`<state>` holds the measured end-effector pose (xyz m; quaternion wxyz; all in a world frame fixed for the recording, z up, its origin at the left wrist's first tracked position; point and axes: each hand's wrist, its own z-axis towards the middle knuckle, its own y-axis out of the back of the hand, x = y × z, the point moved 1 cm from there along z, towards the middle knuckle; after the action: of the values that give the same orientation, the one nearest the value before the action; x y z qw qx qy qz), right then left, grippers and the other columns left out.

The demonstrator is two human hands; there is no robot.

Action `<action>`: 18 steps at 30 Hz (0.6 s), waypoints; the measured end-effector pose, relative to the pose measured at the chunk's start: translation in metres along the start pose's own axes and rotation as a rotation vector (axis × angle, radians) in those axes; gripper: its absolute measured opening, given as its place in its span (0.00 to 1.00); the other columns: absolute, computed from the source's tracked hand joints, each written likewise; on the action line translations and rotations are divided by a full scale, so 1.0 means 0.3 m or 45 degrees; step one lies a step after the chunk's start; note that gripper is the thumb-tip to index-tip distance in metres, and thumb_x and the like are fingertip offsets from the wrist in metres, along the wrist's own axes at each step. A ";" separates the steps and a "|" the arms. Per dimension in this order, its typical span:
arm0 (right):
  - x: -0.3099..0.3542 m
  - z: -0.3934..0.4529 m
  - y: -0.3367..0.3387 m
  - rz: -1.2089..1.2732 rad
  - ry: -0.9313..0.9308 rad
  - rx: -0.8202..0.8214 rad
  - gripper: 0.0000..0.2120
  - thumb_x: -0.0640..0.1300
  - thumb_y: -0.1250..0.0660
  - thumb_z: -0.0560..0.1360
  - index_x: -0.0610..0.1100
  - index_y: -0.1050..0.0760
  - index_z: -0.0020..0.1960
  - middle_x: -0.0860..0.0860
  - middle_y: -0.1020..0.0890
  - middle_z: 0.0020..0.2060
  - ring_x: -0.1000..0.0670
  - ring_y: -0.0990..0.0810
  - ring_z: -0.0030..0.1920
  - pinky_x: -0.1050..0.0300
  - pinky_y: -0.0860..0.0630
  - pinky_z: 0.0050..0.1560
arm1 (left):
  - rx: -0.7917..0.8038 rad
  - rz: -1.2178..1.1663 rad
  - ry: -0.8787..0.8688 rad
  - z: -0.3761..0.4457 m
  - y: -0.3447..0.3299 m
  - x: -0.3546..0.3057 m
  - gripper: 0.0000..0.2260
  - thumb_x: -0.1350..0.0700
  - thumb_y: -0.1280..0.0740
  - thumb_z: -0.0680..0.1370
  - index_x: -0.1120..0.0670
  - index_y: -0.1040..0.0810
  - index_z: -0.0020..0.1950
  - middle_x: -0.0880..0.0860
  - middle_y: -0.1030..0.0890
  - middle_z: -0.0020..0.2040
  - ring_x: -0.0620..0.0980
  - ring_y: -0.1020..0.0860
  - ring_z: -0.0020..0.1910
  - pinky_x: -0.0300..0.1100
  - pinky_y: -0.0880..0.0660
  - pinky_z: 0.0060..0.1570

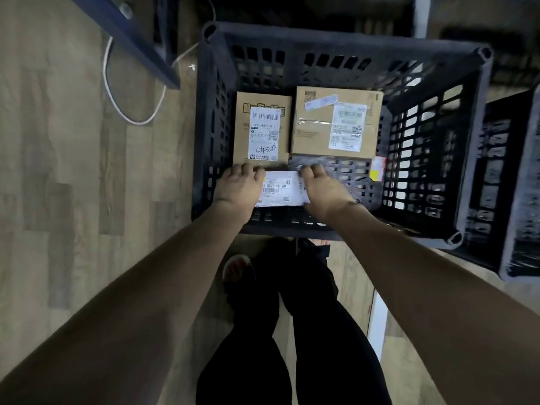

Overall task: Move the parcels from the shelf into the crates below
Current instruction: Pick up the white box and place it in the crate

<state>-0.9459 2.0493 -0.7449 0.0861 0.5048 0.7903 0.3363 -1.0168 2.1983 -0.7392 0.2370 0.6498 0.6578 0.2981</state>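
— What did the dark crate [344,36] hold?
— Two cardboard boxes side by side on its floor: the wider box [318,133] at right, the narrower box [263,130] at left.
— And the hands?
— Left hand [238,187] and right hand [325,191] each gripped an end of the white-labelled parcel [280,190], low inside the crate, just before the boxes.

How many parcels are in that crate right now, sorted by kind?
Cardboard boxes: 2, the narrow box and the wider box
Soft bagged parcels: 1, the bag held by the left hand and right hand
Total: 3 in the crate
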 end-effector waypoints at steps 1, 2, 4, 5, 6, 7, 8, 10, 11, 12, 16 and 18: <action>0.005 0.029 -0.017 -0.003 -0.003 0.015 0.34 0.33 0.34 0.73 0.40 0.46 0.74 0.39 0.39 0.70 0.38 0.32 0.67 0.47 0.30 0.60 | 0.034 0.004 0.018 0.017 -0.021 -0.003 0.35 0.59 0.29 0.73 0.58 0.45 0.73 0.59 0.35 0.68 0.58 0.34 0.66 0.48 0.38 0.66; 0.010 0.053 -0.035 0.001 -0.004 0.031 0.34 0.32 0.34 0.73 0.40 0.46 0.74 0.39 0.39 0.69 0.37 0.32 0.67 0.47 0.30 0.60 | 0.057 0.007 0.032 0.030 -0.040 -0.002 0.35 0.59 0.29 0.73 0.58 0.45 0.73 0.59 0.36 0.69 0.58 0.35 0.67 0.48 0.38 0.66; 0.007 0.108 -0.074 0.008 -0.007 0.051 0.33 0.31 0.34 0.73 0.39 0.46 0.73 0.39 0.39 0.69 0.37 0.32 0.66 0.45 0.30 0.61 | 0.093 0.017 0.047 0.072 -0.084 -0.001 0.35 0.58 0.29 0.73 0.58 0.47 0.74 0.59 0.36 0.69 0.57 0.35 0.67 0.47 0.37 0.66; 0.005 0.130 -0.091 0.012 -0.005 0.059 0.33 0.31 0.34 0.73 0.39 0.46 0.73 0.39 0.40 0.69 0.36 0.31 0.65 0.44 0.29 0.60 | 0.113 0.018 0.048 0.090 -0.102 0.000 0.36 0.58 0.29 0.73 0.58 0.47 0.74 0.59 0.37 0.69 0.57 0.35 0.67 0.47 0.37 0.66; 0.003 0.149 -0.107 0.017 0.000 0.064 0.33 0.31 0.34 0.73 0.39 0.46 0.73 0.38 0.40 0.70 0.36 0.30 0.65 0.45 0.29 0.60 | 0.129 0.017 0.051 0.106 -0.120 0.000 0.36 0.59 0.29 0.73 0.58 0.48 0.74 0.59 0.37 0.70 0.58 0.35 0.67 0.47 0.36 0.67; 0.001 0.166 -0.120 0.025 0.008 0.062 0.33 0.32 0.34 0.74 0.39 0.46 0.73 0.38 0.40 0.70 0.36 0.29 0.64 0.45 0.29 0.59 | 0.137 0.017 0.054 0.122 -0.133 -0.001 0.37 0.59 0.30 0.73 0.59 0.48 0.74 0.59 0.37 0.70 0.58 0.35 0.67 0.48 0.36 0.67; 0.000 0.183 -0.133 0.030 0.016 0.059 0.32 0.32 0.34 0.74 0.39 0.45 0.72 0.38 0.40 0.70 0.36 0.29 0.63 0.45 0.29 0.59 | 0.142 0.024 0.054 0.137 -0.144 -0.001 0.36 0.60 0.30 0.73 0.59 0.49 0.74 0.60 0.37 0.70 0.58 0.35 0.67 0.48 0.37 0.67; -0.004 0.214 -0.156 0.043 0.022 0.071 0.30 0.32 0.34 0.74 0.38 0.44 0.71 0.38 0.40 0.69 0.35 0.28 0.62 0.44 0.29 0.59 | 0.149 0.048 0.048 0.169 -0.162 0.001 0.36 0.61 0.32 0.73 0.60 0.49 0.74 0.60 0.38 0.70 0.58 0.35 0.67 0.47 0.38 0.67; -0.006 0.228 -0.168 0.049 0.018 0.081 0.30 0.32 0.34 0.74 0.38 0.44 0.71 0.38 0.39 0.69 0.35 0.27 0.62 0.44 0.28 0.59 | 0.154 0.056 0.047 0.186 -0.170 0.002 0.34 0.62 0.33 0.74 0.60 0.49 0.74 0.61 0.38 0.71 0.58 0.35 0.68 0.47 0.38 0.67; -0.010 0.243 -0.181 0.051 0.013 0.089 0.30 0.32 0.34 0.74 0.38 0.44 0.71 0.38 0.39 0.68 0.35 0.27 0.62 0.43 0.28 0.59 | 0.157 0.059 0.049 0.204 -0.177 0.003 0.32 0.63 0.35 0.75 0.61 0.48 0.74 0.61 0.38 0.71 0.58 0.36 0.68 0.48 0.38 0.67; -0.017 0.298 -0.225 0.055 0.015 0.133 0.29 0.33 0.37 0.76 0.38 0.45 0.72 0.38 0.41 0.70 0.34 0.28 0.62 0.43 0.29 0.60 | 0.203 0.015 0.069 0.264 -0.211 0.004 0.24 0.66 0.44 0.79 0.61 0.47 0.74 0.63 0.41 0.73 0.61 0.37 0.70 0.50 0.35 0.64; -0.012 0.327 -0.245 0.054 0.032 0.172 0.29 0.34 0.39 0.77 0.38 0.46 0.74 0.37 0.43 0.71 0.34 0.29 0.63 0.43 0.30 0.63 | 0.226 0.003 0.073 0.283 -0.233 0.007 0.25 0.66 0.43 0.79 0.61 0.47 0.74 0.64 0.42 0.73 0.62 0.36 0.69 0.52 0.34 0.64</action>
<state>-0.9519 2.0704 -0.8655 0.0349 0.5218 0.8014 0.2904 -1.0074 2.2091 -0.8484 0.1593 0.6601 0.6875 0.2574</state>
